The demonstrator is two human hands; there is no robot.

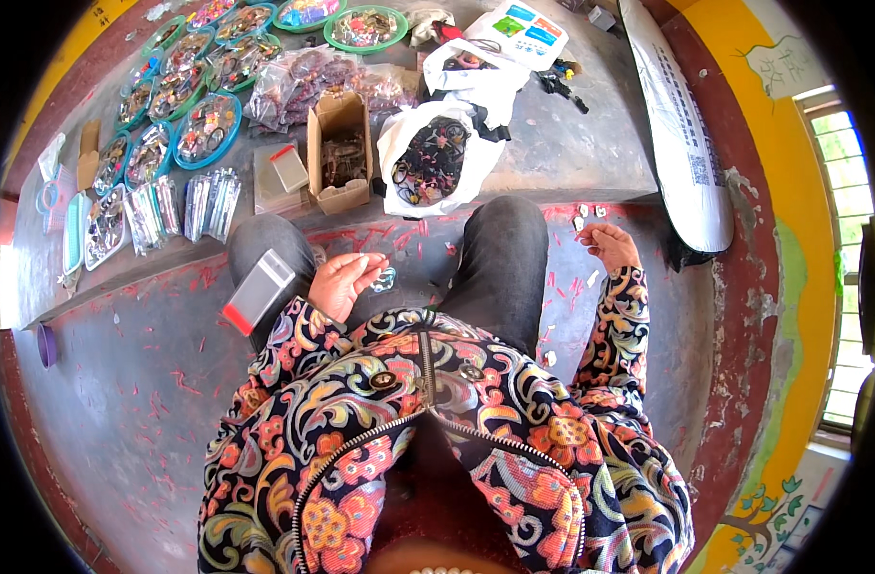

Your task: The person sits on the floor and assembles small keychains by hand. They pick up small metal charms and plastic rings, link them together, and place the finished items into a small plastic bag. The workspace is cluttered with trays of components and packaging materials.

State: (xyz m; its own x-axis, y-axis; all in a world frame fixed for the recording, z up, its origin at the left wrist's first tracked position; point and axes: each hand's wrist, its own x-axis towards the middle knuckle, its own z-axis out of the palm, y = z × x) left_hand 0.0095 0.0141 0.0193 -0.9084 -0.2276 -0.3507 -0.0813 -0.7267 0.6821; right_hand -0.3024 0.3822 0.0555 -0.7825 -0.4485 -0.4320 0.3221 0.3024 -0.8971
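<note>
Near my left thigh, my left hand is closed, thumb and fingers pinched. A small light-blue and white hair tie shows right at its fingertips and appears to hang from them. My right hand reaches out past my right knee, low over the floor. Its fingers are loosely bent and apart, with nothing visible in them. Small white scraps lie just beyond those fingertips. A flat clear plastic case with a red edge rests on my left thigh.
On the raised ledge ahead stand a white bag of hair ties, an open cardboard box, a grey case, and clear-wrapped bundles. Several baskets of small goods fill the left. A long silver-white panel leans at right. Red scraps litter the floor.
</note>
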